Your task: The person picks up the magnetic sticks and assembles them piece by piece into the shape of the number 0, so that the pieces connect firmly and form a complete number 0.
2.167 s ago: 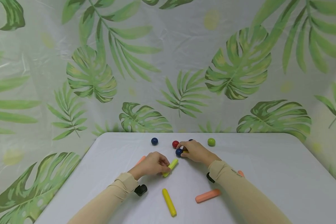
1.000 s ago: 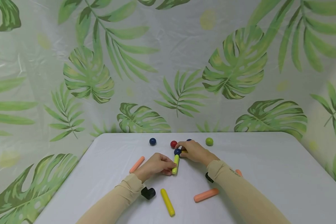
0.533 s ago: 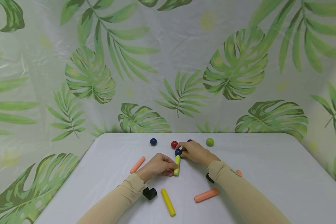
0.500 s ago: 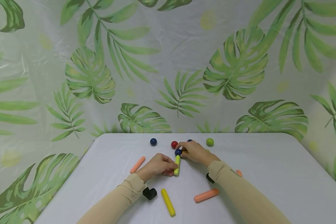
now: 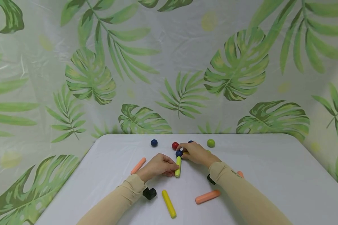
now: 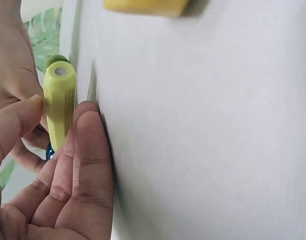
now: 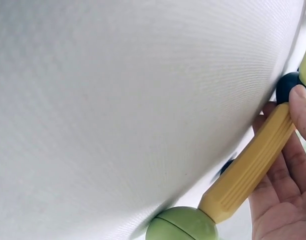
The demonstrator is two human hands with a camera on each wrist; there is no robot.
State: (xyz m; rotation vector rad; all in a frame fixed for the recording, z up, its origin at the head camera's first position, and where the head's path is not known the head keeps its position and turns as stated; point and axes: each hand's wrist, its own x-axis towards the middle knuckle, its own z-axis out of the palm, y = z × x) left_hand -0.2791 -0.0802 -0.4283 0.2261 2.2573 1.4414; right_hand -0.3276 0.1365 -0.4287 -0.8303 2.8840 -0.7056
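My left hand (image 5: 159,165) pinches a yellow-green stick (image 5: 178,162) between thumb and fingers; a small grey disc shows in its near end in the left wrist view. The stick's far end meets a dark blue ball (image 5: 178,153). That ball is held by my right hand (image 5: 195,152), index finger over the top and thumb at its side. From the ball a darker yellow stick (image 7: 250,160) runs under the right palm, with a green ball (image 7: 180,225) at its other end. In the head view the right hand hides most of that stick.
Along the back of the white table (image 5: 79,190) lie a blue ball (image 5: 154,142), a red ball (image 5: 175,145), a partly hidden blue ball (image 5: 190,141) and a lime ball (image 5: 211,143). A yellow stick (image 5: 169,203) and orange sticks (image 5: 207,197) lie nearer.
The left hand has moved right and swung the yellow-green stick, earlier slanted and apart, so its far end meets the blue ball. The right hand has stayed almost still. Little differs in the last second.
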